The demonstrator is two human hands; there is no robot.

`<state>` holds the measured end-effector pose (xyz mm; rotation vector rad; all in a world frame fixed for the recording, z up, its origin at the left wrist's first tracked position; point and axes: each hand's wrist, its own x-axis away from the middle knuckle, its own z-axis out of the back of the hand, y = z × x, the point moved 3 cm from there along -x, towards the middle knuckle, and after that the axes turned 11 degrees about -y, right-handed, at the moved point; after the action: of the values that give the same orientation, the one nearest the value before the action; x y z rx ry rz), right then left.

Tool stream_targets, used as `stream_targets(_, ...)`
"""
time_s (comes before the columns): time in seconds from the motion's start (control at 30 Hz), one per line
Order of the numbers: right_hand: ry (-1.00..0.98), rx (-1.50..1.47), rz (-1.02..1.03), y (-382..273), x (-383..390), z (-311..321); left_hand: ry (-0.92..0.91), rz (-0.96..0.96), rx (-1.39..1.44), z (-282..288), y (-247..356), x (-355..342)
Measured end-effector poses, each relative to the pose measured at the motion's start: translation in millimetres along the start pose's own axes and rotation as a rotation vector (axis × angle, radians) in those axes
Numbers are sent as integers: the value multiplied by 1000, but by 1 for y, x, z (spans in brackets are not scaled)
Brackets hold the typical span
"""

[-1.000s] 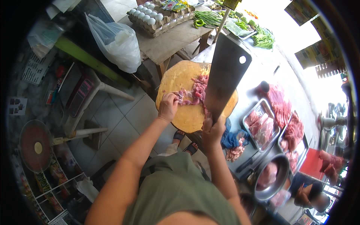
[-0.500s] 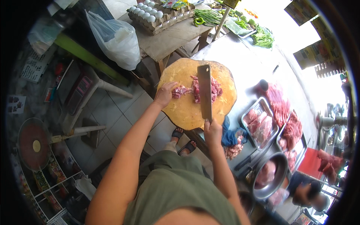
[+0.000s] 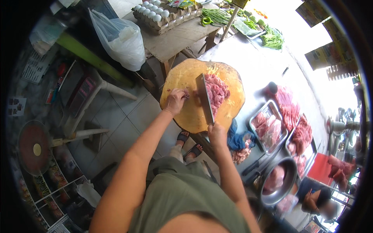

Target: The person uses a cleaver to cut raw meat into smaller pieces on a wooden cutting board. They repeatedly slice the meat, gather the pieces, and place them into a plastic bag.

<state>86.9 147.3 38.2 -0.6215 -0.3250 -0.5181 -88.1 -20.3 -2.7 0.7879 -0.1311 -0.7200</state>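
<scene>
A thick round wooden chopping block (image 3: 194, 120) stands in front of me, with a heap of chopped raw meat (image 3: 218, 93) right of its middle. My right hand (image 3: 217, 136) is closed around the handle of a wide-bladed cleaver (image 3: 206, 99). The blade rests against the left side of the heap, tilted, its far end pointing away from me. On the left part of the block my left hand (image 3: 175, 101) has its fingers bent and pinched on a small meat scrap (image 3: 187, 93). Its fingertips are partly hidden.
Right of the block are a tray of meat (image 3: 286, 134), a metal bowl (image 3: 292, 167), a blue cloth (image 3: 235, 139) and a knife (image 3: 251, 168). Egg cartons (image 3: 171, 23) and green vegetables stand beyond. A plastic bag (image 3: 130, 48) hangs far left; another person (image 3: 311, 200) is at lower right.
The cleaver has moved from over the meat to the heap's left side, and the meat is gathered rightward. My left hand has shifted right and closed its fingers on a scrap.
</scene>
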Motion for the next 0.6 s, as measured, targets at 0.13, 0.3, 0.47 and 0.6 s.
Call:
stream_targets(0.13,241,-255,223,-14,19,47,98,51,67,24,-7,12)
stream_targets(0.3,343,-528,439,-45,27,48,76,261,88,35,-6,27)
stream_targets(0.47,-114,17,87,-24,14,-10,55,58,47,15,15,16)
stream_targets(0.6,43,-94,-11,-7,24,3,-63,132,41,9,7,22)
